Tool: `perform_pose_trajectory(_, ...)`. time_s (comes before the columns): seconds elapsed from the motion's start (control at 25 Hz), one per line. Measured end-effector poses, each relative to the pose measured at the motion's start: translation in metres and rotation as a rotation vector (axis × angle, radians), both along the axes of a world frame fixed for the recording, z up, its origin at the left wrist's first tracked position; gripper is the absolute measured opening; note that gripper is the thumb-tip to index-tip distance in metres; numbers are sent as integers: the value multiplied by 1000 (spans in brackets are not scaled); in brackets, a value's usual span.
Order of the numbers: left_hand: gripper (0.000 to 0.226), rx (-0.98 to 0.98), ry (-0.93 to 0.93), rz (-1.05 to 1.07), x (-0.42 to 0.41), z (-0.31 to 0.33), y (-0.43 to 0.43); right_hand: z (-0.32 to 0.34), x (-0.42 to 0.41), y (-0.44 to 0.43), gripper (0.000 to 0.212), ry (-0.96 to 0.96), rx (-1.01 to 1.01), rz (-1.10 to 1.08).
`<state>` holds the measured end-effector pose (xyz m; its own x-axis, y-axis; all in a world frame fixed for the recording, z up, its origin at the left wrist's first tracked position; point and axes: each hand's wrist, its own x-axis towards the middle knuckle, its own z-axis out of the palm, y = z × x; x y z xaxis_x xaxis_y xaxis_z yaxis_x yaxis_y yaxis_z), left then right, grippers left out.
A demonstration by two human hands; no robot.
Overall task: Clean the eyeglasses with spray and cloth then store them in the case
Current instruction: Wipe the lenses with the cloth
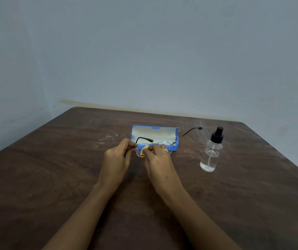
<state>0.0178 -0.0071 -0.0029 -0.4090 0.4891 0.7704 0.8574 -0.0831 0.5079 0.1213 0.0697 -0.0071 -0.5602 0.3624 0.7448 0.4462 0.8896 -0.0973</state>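
Eyeglasses sit in both hands over the brown table, just in front of the open blue case, which lies at 12 o'clock from the hands. The left hand has its fingers curled and pinches the frame at the left hinge, one temple arm reaching back over the case; the other temple points toward 2 o'clock. The right hand, wearing a ring, pinches a small tan cloth against the left lens. A clear spray bottle with a black nozzle stands upright at 3 o'clock from the hands, apart from the case
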Motion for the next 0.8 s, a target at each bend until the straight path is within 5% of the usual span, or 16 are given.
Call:
perform_pose_trajectory(0.52, 10, 9, -133, -11, -4, -3, 1, 6, 3, 0, 24, -1, -216, 288)
perform_pose_trajectory(0.8, 11, 18, -100, -12, -4, -3, 2, 2, 3, 1, 25, 34, -46, 67)
